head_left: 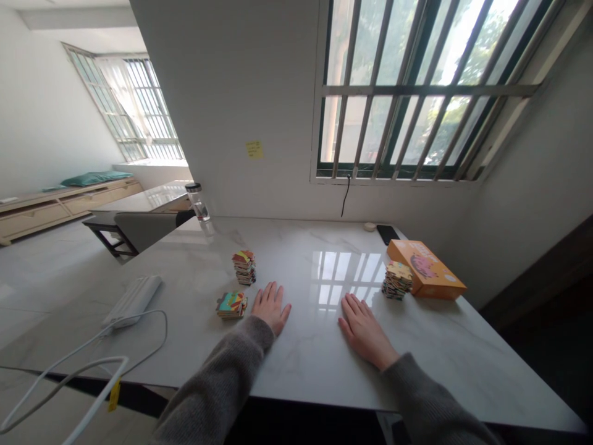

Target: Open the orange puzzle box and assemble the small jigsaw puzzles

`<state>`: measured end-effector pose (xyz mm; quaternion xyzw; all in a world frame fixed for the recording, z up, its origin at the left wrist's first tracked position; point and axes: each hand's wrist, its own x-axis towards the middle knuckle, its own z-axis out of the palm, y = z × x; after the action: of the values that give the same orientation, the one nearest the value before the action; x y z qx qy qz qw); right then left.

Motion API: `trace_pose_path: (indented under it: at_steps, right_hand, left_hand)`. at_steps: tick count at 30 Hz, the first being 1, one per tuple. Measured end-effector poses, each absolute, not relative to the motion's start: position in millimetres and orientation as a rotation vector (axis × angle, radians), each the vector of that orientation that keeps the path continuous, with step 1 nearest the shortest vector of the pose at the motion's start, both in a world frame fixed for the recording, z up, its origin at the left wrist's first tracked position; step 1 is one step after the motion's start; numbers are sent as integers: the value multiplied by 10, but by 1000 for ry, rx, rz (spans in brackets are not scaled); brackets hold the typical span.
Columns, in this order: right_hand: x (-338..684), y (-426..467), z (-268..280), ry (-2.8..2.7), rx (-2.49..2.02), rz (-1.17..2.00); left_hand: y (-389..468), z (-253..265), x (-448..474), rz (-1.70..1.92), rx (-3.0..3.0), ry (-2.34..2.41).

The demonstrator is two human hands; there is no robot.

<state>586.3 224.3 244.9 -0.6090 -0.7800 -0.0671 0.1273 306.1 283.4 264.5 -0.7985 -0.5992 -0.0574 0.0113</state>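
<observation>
My left hand [271, 307] lies flat on the white table, palm down with fingers extended, holding nothing. Just left of it is a low stack of jigsaw puzzle pieces [231, 305], its top piece teal and yellow. Behind that stands a taller stack of puzzle pieces [244, 267]. My right hand [365, 330] also rests flat, its fingers stretched forward and nothing in it. Beyond it to the right rises another tall stack of puzzle pieces [397, 280], against an orange box [428, 272] with a pink picture on its lid.
On the table's left lies a white power strip [134, 301] with looping cables [164, 327]. A clear bottle [198, 201] stands at the back left corner. A dark phone [387, 234] and a small white round object [369, 227] are by the wall. The marble-patterned table [296, 377] ends close before me.
</observation>
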Motion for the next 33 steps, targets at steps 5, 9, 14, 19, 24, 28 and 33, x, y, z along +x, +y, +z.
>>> trace_pose_path:
  at_steps: [5, 9, 14, 19, 24, 28, 33]
  right_hand:
    - [5782, 2142, 2449, -2272, -1725, -203]
    - [5778, 2135, 2441, -2269, -1717, -188]
    - [5799, 2152, 2428, -2265, -1713, -173]
    - [5805, 2163, 2411, -2260, -1708, -158]
    - [5806, 2165, 2418, -2261, -1698, -155]
    - [5804, 2166, 2413, -2257, -1704, -159]
    - [5790, 2149, 2421, -2241, -1685, -154]
  left_hand:
    - [2465, 2710, 3061, -415, -2653, -1569]
    - [2362, 2885, 2789, -620, -2571, -1505]
    - [2558, 3014, 2159, -643, -2170, -1895]
    - [2708, 2873, 1774, -467, -2061, -2261]
    - [2747, 2768, 1786, -399, -1989, -2317]
    - [2773, 2734, 1919, -419, -2047, -2282]
    - [2764, 2689, 2306, -497, -2258, -2134]
